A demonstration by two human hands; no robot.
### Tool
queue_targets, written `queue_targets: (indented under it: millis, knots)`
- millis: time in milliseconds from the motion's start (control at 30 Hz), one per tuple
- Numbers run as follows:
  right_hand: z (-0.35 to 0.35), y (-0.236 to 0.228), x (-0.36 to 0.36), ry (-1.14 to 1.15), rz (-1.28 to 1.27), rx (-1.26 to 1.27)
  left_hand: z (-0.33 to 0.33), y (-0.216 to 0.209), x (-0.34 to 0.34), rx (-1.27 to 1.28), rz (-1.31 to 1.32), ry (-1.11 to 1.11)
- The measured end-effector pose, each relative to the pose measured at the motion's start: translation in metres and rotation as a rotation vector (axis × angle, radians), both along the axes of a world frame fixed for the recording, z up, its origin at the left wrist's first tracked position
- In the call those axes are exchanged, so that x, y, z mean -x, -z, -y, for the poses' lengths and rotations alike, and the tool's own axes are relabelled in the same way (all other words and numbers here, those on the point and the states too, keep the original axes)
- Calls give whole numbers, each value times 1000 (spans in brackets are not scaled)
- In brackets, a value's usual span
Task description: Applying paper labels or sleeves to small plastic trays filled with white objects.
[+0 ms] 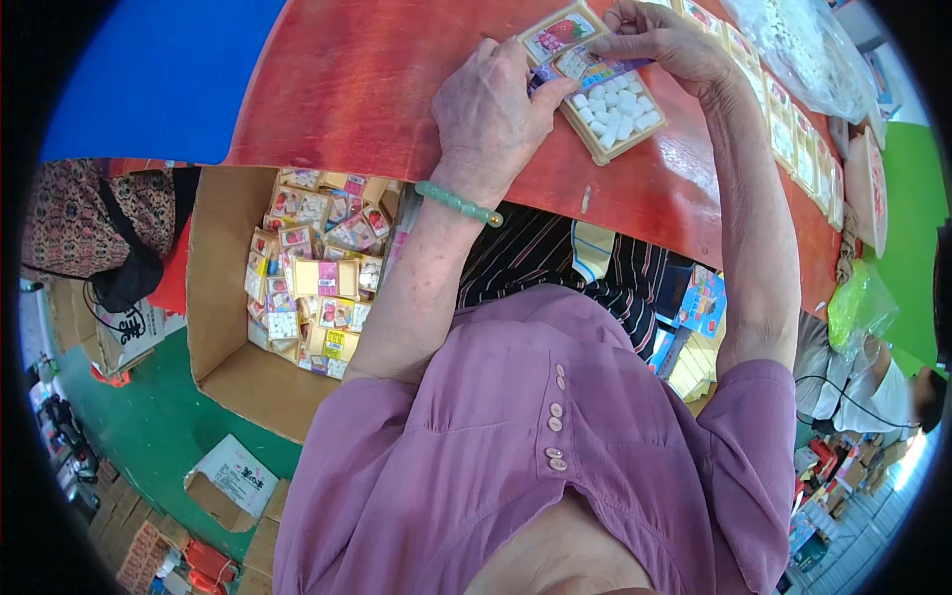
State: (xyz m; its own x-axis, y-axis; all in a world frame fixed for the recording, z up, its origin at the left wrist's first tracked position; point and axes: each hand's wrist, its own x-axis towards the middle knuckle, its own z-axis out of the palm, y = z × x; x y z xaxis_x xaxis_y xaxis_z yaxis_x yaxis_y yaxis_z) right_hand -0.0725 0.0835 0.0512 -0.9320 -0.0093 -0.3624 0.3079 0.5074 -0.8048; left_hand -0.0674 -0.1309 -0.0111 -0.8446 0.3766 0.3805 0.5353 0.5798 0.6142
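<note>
A small shallow tan tray [607, 156] is tilted on the red table in front of me. White, pellet-like pieces [617, 111] fill its near half, and a strawberry picture card [558, 37] covers its far half. A purple printed band [598, 71] crosses the middle. My left hand [493, 107] grips the tray's left side, its thumb pressed near the band and its other fingers partly hidden. With bent fingers, my right hand [676, 45] pinches at the far right side by the card and band; its fingertips are partly hidden.
The red table [337, 89] carries a blue sheet [149, 79] at left. Rows of similar trays [783, 129] and a clear bag of white pieces [808, 55] lie at right. An open carton [233, 367] full of packed trays stands below, left. Another person [863, 387] is at far right.
</note>
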Motion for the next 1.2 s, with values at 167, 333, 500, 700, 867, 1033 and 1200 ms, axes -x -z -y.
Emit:
queue_targets:
  millis: [167, 333, 500, 700, 867, 1033, 1200]
  knots:
    - [-11, 24, -11, 9, -145, 294, -1, -3, 1, -36, 18, 25]
    - [-2, 23, -24, -64, -114, 322, 6, -4, 4, -59, 46, 67]
    - [3, 30, -42, 57, -181, 346, 8, 0, 5, -107, 79, 100]
    - [12, 1, -78, 143, -234, 353, 16, -5, -10, -393, 178, 206]
    - [11, 4, -102, 211, -275, 503, 20, -12, -22, -577, 663, 288]
    - [14, 19, -127, 271, -316, 679, 20, -14, -32, -888, 1045, 452]
    - [11, 38, -152, 339, -313, 913, 13, -17, -45, -843, 1219, 596]
